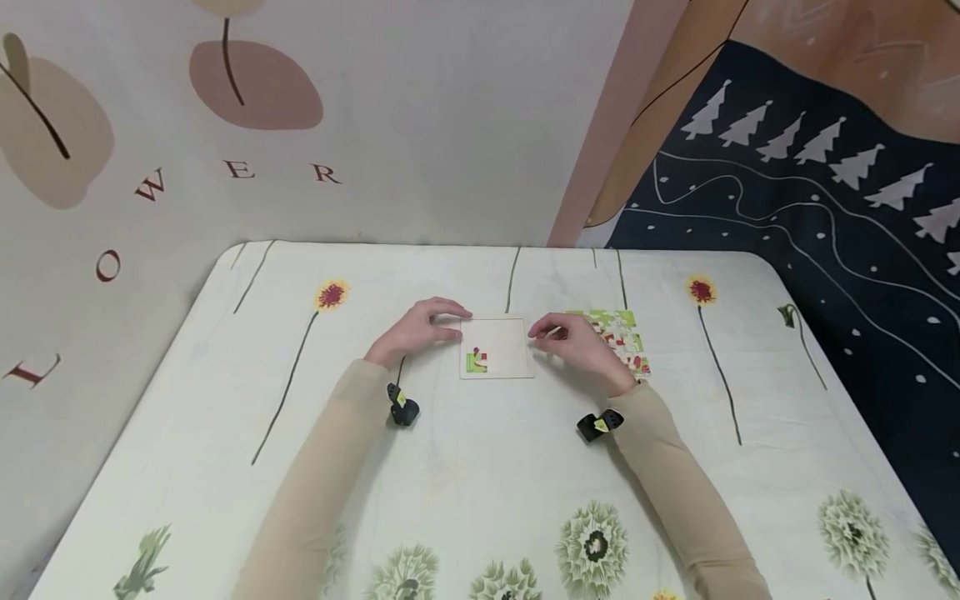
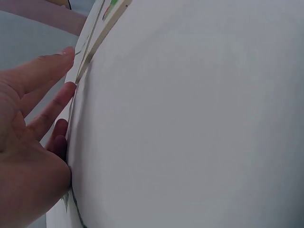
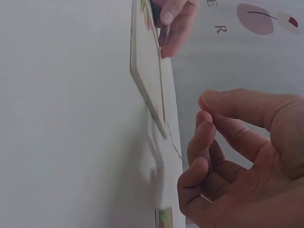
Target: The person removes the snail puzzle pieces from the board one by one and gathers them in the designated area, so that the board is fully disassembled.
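A square, pale puzzle board [image 1: 502, 342] with a thin raised border lies flat on the table. A few joined green, white and red jigsaw pieces [image 1: 476, 362] sit in its lower left corner. At the board's upper left edge, my left hand [image 1: 423, 327] rests its fingertips, the fingers fairly straight. My right hand [image 1: 577, 342] hovers just off the board's right edge. Its fingers [image 3: 202, 137] are loosely bent toward the thumb, and nothing shows between them. Partly behind that hand lies a patch of colourful jigsaw pieces [image 1: 626, 333].
A white cloth [image 1: 495, 467] printed with flowers covers the table. Fabric panels stand behind it, pale with letters on the left and dark blue with trees [image 1: 817, 192] on the right. Small black cameras [image 1: 403, 410] are strapped to both wrists.
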Tool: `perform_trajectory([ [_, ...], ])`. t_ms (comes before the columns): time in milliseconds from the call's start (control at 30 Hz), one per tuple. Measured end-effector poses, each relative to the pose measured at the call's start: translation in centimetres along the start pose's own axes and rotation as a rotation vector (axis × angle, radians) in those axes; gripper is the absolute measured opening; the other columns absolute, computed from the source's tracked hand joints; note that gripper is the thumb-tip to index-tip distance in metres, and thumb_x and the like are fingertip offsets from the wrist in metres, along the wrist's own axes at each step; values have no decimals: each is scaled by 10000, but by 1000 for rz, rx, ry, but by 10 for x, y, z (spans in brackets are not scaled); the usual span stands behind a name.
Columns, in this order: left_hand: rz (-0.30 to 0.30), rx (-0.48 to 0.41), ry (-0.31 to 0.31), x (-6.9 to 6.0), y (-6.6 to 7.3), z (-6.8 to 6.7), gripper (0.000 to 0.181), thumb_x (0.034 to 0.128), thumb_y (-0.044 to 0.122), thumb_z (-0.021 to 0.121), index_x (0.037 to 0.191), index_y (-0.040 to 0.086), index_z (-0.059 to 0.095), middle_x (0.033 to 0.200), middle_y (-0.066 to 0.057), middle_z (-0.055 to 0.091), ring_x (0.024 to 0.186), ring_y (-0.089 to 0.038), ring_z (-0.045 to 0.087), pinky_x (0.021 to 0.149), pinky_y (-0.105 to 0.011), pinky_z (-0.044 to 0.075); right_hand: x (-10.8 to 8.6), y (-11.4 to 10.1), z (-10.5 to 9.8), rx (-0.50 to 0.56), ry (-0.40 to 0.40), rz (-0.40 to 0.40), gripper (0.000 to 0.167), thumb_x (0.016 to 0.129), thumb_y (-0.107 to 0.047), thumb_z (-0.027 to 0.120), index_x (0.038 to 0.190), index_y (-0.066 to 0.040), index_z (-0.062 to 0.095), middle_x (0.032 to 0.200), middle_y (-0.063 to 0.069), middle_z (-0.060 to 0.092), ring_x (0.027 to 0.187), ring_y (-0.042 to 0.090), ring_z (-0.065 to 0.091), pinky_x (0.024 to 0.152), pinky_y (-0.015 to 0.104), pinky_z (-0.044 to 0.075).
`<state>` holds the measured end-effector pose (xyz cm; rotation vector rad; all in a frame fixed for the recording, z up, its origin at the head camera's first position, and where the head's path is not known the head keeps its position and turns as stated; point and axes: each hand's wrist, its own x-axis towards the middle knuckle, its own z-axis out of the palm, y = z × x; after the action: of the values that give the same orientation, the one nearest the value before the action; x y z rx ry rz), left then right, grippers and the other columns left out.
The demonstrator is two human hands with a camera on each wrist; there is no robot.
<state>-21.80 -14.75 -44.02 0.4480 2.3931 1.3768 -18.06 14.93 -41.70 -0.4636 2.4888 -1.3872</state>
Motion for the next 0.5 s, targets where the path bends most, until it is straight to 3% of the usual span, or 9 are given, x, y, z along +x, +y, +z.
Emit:
perform_trajectory([
  [167, 14, 36, 1, 0, 0, 1, 395, 919, -14, 704, 1312, -32, 672, 1435, -201, 572, 1427, -368, 410, 1217, -517, 224, 8, -7, 13, 9, -35, -20, 155, 951, -5, 660, 1082, 54, 719, 991, 156, 691, 832, 210, 634, 752, 304, 474],
  [500, 51, 119, -3, -1, 2, 1, 406, 912, -14, 714, 1316, -21, 674, 1437, -213, 557, 1411, -385, 427, 1206, -535, 248, 22, -16, 36, -32, -101, 23, 182, 972, -42, 654, 1130, 1, 733, 1065, 126, 707, 953, 237, 636, 874, 349, 488],
])
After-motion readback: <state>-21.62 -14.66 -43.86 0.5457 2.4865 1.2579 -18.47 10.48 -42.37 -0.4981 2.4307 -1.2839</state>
